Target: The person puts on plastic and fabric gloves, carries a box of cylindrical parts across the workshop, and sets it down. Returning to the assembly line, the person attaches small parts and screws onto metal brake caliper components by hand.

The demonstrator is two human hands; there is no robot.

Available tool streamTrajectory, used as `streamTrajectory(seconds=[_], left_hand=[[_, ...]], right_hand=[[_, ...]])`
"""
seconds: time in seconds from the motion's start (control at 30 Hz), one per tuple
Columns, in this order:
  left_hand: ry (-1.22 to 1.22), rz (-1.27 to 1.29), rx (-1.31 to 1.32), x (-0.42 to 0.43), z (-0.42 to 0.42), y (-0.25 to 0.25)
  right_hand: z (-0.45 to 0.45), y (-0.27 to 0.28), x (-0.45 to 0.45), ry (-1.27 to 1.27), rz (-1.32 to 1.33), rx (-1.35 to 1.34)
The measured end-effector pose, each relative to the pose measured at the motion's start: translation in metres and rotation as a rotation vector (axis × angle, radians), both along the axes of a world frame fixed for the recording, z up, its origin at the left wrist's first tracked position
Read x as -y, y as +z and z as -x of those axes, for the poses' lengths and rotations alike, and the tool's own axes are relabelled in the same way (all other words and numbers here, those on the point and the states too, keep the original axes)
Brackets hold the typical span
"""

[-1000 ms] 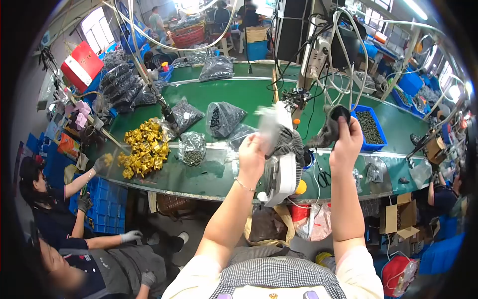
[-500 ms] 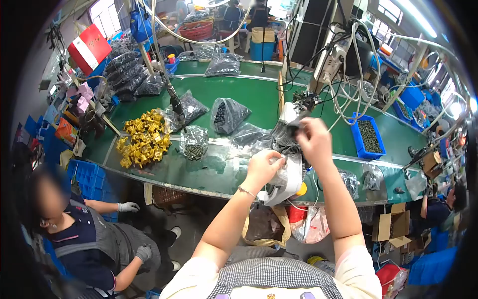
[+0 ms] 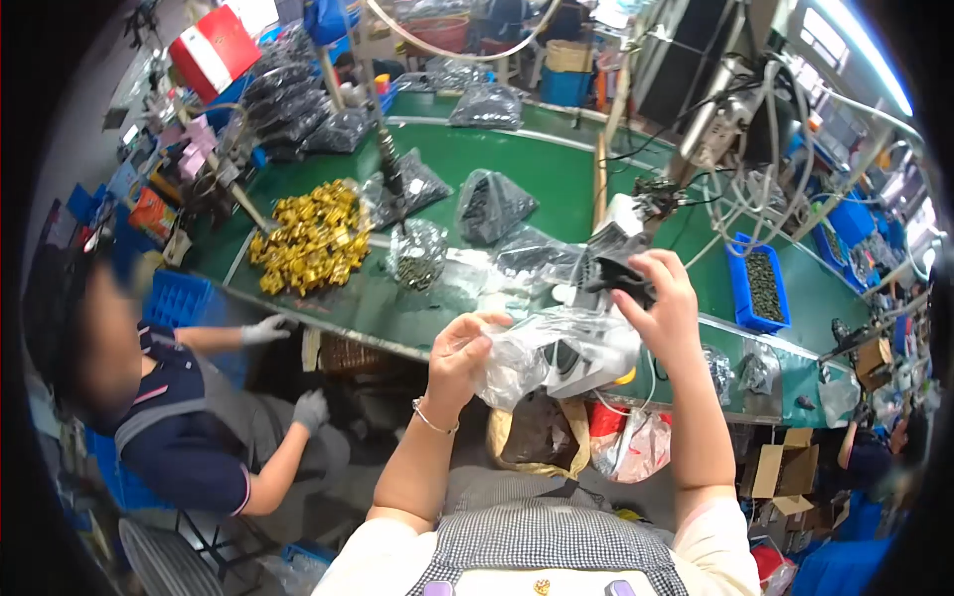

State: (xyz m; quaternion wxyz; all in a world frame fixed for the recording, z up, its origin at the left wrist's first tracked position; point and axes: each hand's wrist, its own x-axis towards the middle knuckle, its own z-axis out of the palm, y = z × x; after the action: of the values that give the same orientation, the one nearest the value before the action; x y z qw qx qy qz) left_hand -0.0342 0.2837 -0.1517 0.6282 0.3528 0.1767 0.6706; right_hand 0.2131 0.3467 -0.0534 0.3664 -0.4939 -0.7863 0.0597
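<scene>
My left hand [image 3: 457, 363] is closed on the edge of a clear plastic bag [image 3: 515, 366], which hangs towards the middle. In the grip of my right hand [image 3: 664, 306] is a black part [image 3: 626, 279], its exact kind unclear. Below and between the hands stands a white machine [image 3: 594, 375], partly hidden behind the bag. Just beyond my right hand lie more dark pieces [image 3: 614, 241] near the machine. A filled clear bag of dark parts [image 3: 417, 254] sits to the left.
Golden parts [image 3: 311, 236] are heaped at left on the green table [image 3: 427, 320]. Filled bags [image 3: 492, 206] lie further back. A blue bin [image 3: 759, 283] of small parts stands at right, near hanging cables [image 3: 760, 189]. A gloved co-worker [image 3: 214, 427] is at left.
My left hand has moved left, drawing the clear bag out wide from the white machine. My right hand has come lower and slightly right with the black part. The view has shifted.
</scene>
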Motion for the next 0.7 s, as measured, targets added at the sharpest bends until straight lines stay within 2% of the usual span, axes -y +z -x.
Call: streamTrajectory(seconds=[0.07, 0.13, 0.2, 0.3, 0.33, 0.47, 0.5, 0.53, 0.6, 0.7], left_hand=[[-0.087, 0.063, 0.079, 0.014, 0.01, -0.004], [-0.119, 0.107, 0.092, 0.031, 0.012, -0.01], [-0.207, 0.136, 0.087, 0.046, 0.018, -0.021], [-0.134, 0.328, 0.029, 0.071, 0.026, -0.015], [-0.124, 0.374, 0.017, 0.077, 0.031, -0.013], [-0.198, 0.374, -0.425, 0.097, 0.057, -0.057], [-0.027, 0.406, -0.547, 0.099, 0.051, -0.06], [0.163, 0.335, -0.744, 0.098, 0.049, -0.068], [0.301, 0.324, -0.818, 0.098, 0.048, -0.073], [0.099, 0.507, -0.053, 0.093, 0.034, -0.067]], right_hand=[[0.021, 0.005, 0.03, 0.36, 0.136, -0.203], [0.058, -0.004, 0.06, 0.497, 0.188, -0.216], [0.065, -0.044, 0.064, 0.597, 0.37, -0.121], [0.071, -0.066, 0.072, 0.391, 0.795, -0.399], [0.07, -0.079, 0.073, 0.376, 0.81, -0.549], [0.063, -0.1, 0.079, 0.413, 1.021, -0.736], [0.061, -0.101, 0.083, 0.419, 1.072, -0.769], [0.059, -0.101, 0.085, 0.425, 1.12, -0.802], [0.057, -0.108, 0.093, 0.399, 1.145, -0.797], [0.052, -0.13, 0.102, 0.34, 1.171, -0.838]])
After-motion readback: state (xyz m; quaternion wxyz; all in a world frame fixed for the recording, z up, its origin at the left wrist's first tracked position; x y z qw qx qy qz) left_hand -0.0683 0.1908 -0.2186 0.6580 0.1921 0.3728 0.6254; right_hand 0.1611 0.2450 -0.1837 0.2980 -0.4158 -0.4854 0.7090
